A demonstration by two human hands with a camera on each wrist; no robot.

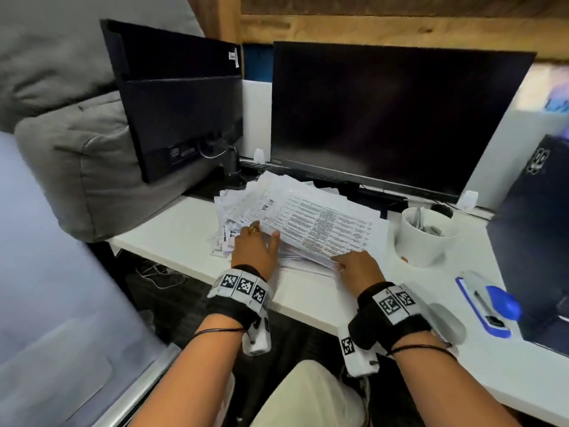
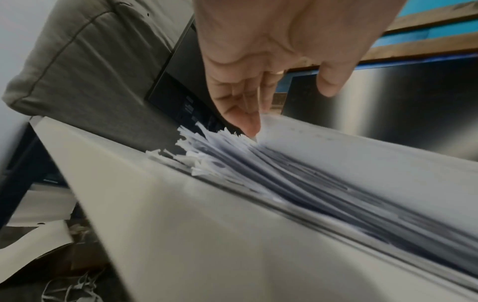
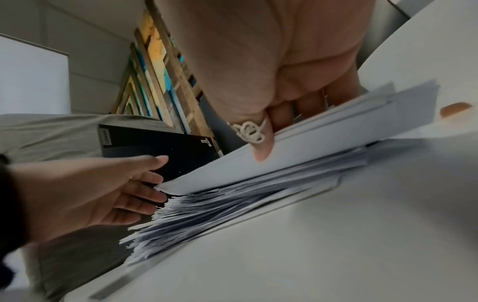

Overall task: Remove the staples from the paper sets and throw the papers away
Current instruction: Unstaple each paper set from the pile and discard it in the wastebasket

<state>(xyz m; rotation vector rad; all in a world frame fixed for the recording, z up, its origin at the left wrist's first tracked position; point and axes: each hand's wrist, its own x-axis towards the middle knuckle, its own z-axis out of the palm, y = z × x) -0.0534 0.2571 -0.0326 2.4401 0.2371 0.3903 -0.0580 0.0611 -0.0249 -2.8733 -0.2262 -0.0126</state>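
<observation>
While seated at white desk (image 1: 172, 232), both hands on messy pile of printed papers (image 1: 311, 223) lying mid-desk before dark monitor (image 1: 391, 118). Left hand (image 1: 254, 246), fingers straight and slightly spread, laid against left end of pile where loose sheet corners fan out; gold ring on one finger; fingertips (image 2: 249, 126) touching ragged paper edges in left wrist view. Right hand (image 1: 357, 268) at near right corner of pile, thumb (image 3: 261, 143) pressed on underside of raised top bundle, other fingers hidden above sheets, so bundle pinched and lifted clear of lower sheets at that edge; ring also seen on thumb side in right wrist view. Top sheet covered in dense printed lines. Staples not discernible anywhere in pile.

Second monitor (image 1: 181, 100) turned back-on at far left, grey cushion (image 1: 77, 149) just behind it. White round tub (image 1: 425, 238) near right of pile, small items inside, too blurred to name. Blue-and-white stapler (image 1: 489, 303) on desk near right wrist. Marker-printed bands with cameras strapped on both wrists.
</observation>
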